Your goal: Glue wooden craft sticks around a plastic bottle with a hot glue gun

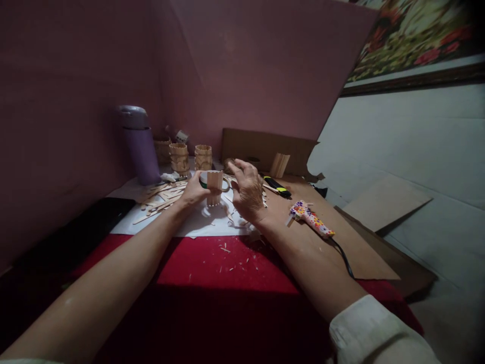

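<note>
My left hand is closed around the side of a tape roll above the white paper. Short wooden craft sticks stand upright side by side against the roll's near side. Close by on the right, my right hand is raised with its fingers stretched out and the thumb apart, seemingly holding nothing. Just behind its fingertips lies a brown bundle that looks like twine; whether they touch it I cannot tell. Loose craft sticks are strewn left of my left hand.
Stick-covered cups and a purple bottle stand at the back left. On the cardboard at right lie a flowered glue gun with its cord and a black-yellow cutter knife. A stick panel stands behind. Wood scraps litter the red cloth.
</note>
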### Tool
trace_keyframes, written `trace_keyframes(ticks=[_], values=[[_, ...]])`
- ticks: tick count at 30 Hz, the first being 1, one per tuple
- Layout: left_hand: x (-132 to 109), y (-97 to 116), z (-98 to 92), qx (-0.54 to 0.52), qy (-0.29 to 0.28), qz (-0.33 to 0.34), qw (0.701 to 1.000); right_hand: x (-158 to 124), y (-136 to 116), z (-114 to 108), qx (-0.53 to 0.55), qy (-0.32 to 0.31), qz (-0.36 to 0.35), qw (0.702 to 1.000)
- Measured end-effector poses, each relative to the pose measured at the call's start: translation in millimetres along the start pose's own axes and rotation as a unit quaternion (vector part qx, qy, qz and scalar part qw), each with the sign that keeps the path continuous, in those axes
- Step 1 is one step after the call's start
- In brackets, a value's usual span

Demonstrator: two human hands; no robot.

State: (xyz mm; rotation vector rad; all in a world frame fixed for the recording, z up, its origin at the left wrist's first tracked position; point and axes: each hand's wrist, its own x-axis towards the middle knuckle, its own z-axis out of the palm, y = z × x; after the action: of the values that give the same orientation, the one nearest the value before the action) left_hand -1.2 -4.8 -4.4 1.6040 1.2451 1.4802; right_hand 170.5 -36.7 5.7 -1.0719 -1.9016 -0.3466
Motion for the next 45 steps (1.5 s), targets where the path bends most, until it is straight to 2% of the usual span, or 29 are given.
trace_keyframes(ticks=[8,14,19,24,29,36,45], values=[[-3.8,4.2,-1.2,-0.038,0.005,-0.010,0.999,-10.2,15.0,12.0,0.045,0.014,0.064,0.997],[-2.3,0.0,-1.8,-0.107,0.010,-0.035,0.994,-12.2,16.5,13.7,0.058,0.018,0.064,0.996],[-3.9,-1.1,0.3,-0.095,0.024,-0.018,0.995,-12.8,14.9,13.3,0.059,0.012,0.070,0.996],[-5.9,2.3,-0.9,-0.119,-0.006,0.028,0.992,-13.8,15.3,13.8,0.068,-0.004,0.069,0.995],[-5.0,5.8,-2.6,-0.090,-0.010,0.022,0.996,-16.0,18.4,17.3,0.082,-0.011,0.065,0.994],[-2.2,2.0,-4.5,-0.100,-0.029,0.021,0.994,-17.5,19.1,20.6,0.087,-0.020,0.060,0.994],[-0.1,-2.4,-5.8,-0.090,-0.015,0.032,0.995,-16.7,18.0,17.7,0.114,-0.035,0.050,0.992]])
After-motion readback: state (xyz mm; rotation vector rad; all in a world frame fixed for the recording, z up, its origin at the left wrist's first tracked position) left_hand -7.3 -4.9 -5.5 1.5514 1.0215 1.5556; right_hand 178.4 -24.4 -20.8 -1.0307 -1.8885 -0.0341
